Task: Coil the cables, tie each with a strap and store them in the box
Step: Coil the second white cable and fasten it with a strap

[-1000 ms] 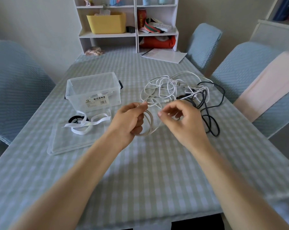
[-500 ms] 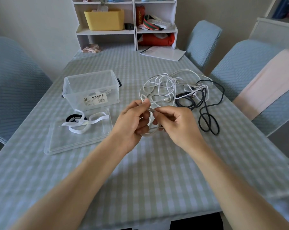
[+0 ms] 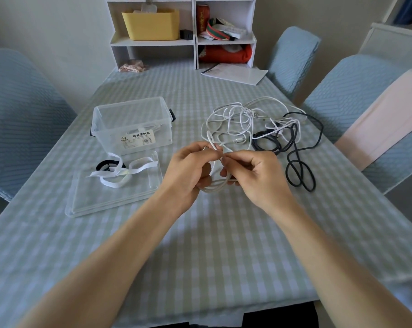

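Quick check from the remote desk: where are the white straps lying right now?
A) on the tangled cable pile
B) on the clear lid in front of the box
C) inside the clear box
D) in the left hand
B: the white straps lie loose on the clear lid, which sits flat on the table in front of the clear box.

I see a clear glossy plastic box [image 3: 131, 124] at ten o'clock, its smooth clear lid [image 3: 110, 197] below, matt checked cloth over the table [image 3: 223, 245], smooth white cable [image 3: 233, 119] at one o'clock.
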Demonstrator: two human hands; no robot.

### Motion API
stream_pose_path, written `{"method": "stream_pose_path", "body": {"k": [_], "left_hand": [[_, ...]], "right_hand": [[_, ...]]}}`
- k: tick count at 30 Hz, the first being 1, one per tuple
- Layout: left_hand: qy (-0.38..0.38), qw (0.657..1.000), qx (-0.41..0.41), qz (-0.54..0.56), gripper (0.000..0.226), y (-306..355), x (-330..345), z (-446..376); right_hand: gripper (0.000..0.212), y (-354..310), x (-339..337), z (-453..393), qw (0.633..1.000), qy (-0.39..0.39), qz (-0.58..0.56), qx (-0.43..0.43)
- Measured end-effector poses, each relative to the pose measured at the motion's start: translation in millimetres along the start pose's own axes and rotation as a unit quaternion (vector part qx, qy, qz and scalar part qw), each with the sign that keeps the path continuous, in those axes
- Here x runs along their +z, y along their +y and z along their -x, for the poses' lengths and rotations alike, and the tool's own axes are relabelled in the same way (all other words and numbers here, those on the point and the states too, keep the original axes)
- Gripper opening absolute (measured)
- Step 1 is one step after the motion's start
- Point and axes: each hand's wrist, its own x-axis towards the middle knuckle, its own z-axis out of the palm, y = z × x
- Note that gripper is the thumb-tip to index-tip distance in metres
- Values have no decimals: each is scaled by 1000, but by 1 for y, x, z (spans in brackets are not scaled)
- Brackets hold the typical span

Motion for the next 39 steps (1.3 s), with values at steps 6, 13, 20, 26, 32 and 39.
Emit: {"method": "stream_pose_path", "body": {"k": [6,13,20,26,32,39], "left_hand": [[5,998,29,-56,15,-1,0,-2],[31,988,81,-127,7,-5,2,-1],[72,980,108,-153,3,-12,6,0],[51,992,68,-93,12,-12,6,2],[52,996,5,65,22,-4,-3,-3],[38,948,196,-247,49,-6,-12,-3]], "right_hand": [[17,1,0,0,1000,-2,-6,18],[19,5,1,1,999,4,41,-1],[17,11,1,3,994,13,102,-36],[17,11,-1,0,998,16,61,-9],[20,13,0,-3,998,25,40,36],[21,11,-5,-4,998,33,49,27]]}}
